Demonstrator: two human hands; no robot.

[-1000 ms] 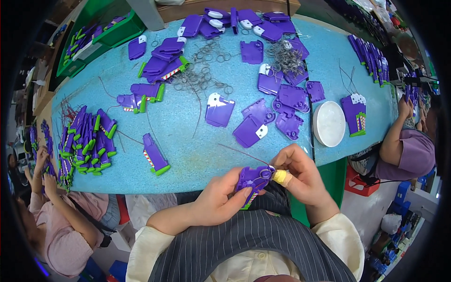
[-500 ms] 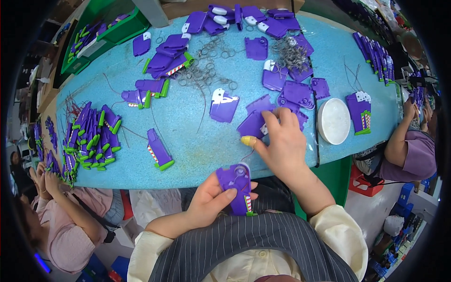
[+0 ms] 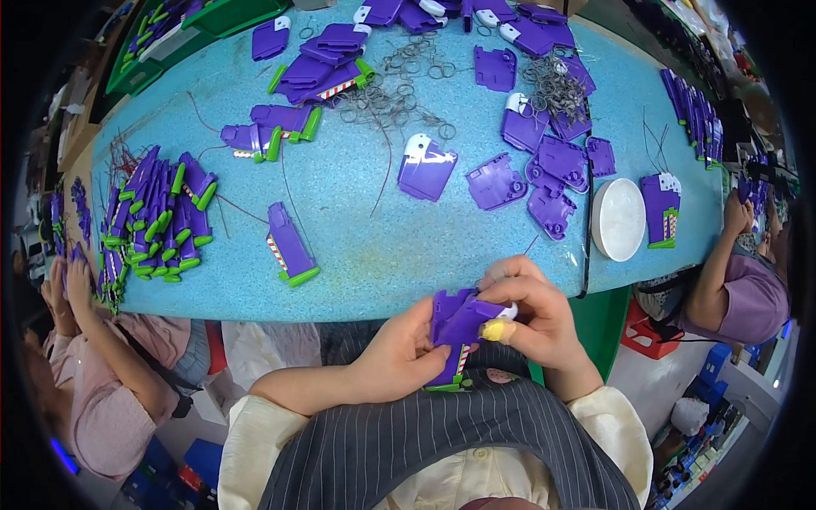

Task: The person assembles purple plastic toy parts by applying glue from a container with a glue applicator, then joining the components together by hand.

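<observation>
My left hand (image 3: 393, 355) grips a purple plastic toy wing part (image 3: 444, 367) with a green end and a red-and-white striped edge, low over my lap at the table's near edge. My right hand (image 3: 540, 319), a yellow cover on its thumb, is closed on a purple shell half (image 3: 463, 316) with a white corner. The shell lies over the upper end of the wing part; the coiled wire there is now hidden. How far the two pieces fit together, I cannot tell.
Loose purple shells (image 3: 497, 183) lie past my hands, beside a white bowl (image 3: 618, 219). Wire springs (image 3: 557, 89) sit in tangled heaps. A pile of purple-and-green parts (image 3: 161, 221) is at left, a green bin (image 3: 187, 38) behind it. Co-workers sit at both sides.
My right hand has brought a purple shell half from the table back to my left hand. The shell now covers the wing part's coil end. The view has shifted slightly.
</observation>
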